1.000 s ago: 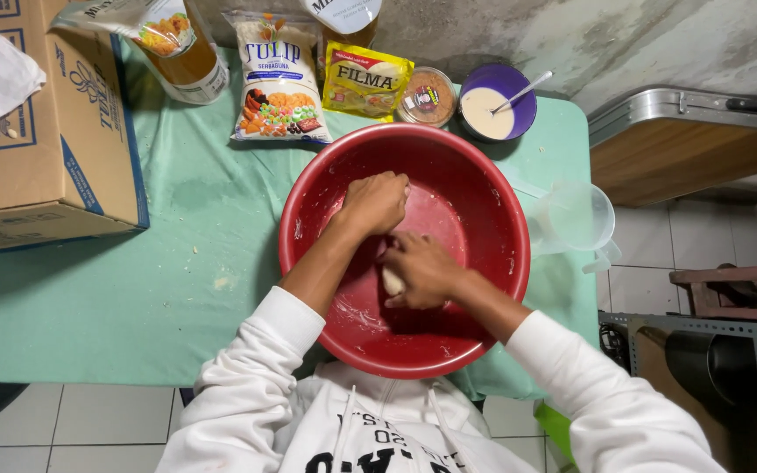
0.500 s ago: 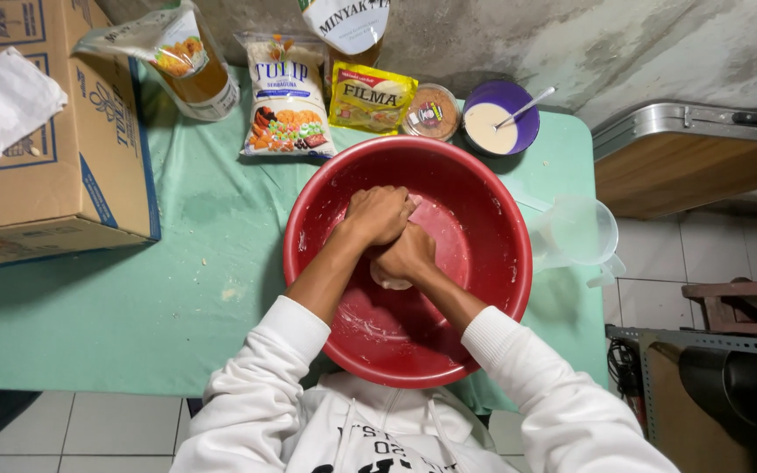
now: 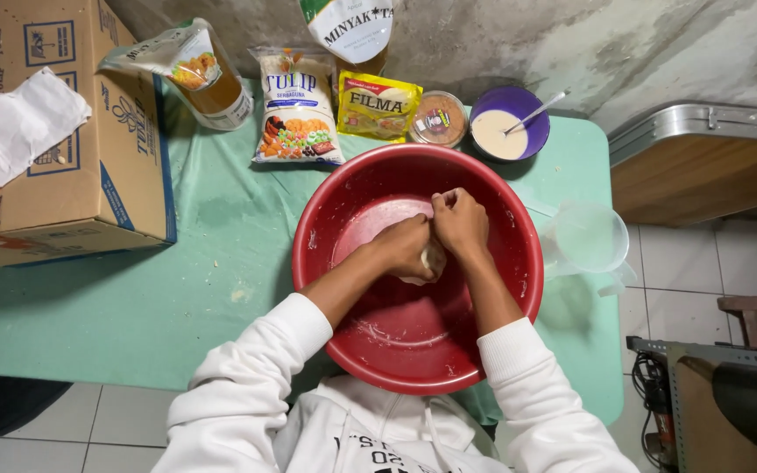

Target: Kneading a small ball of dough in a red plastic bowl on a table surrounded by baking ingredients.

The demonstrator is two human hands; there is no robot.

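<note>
A large red plastic basin [image 3: 501, 307] stands on the green-covered table [image 3: 133, 307] right in front of me. Inside it both my hands press on a pale lump of dough [image 3: 432, 261]. My left hand [image 3: 403, 245] is curled over the dough from the left. My right hand [image 3: 459, 221] is closed on it from the right, knuckles up. The two hands touch and hide most of the dough. Smears of flour streak the basin's inner wall.
Behind the basin stand a flour bag [image 3: 295, 109], a yellow packet [image 3: 378, 105], a small round tub [image 3: 438, 118] and a purple bowl with a spoon [image 3: 508, 124]. A clear measuring jug [image 3: 590, 238] sits right of the basin. A cardboard box [image 3: 89, 166] fills the left.
Both hands have shifted slightly within the basin while staying clamped on the dough, and my head view has drifted a little.
</note>
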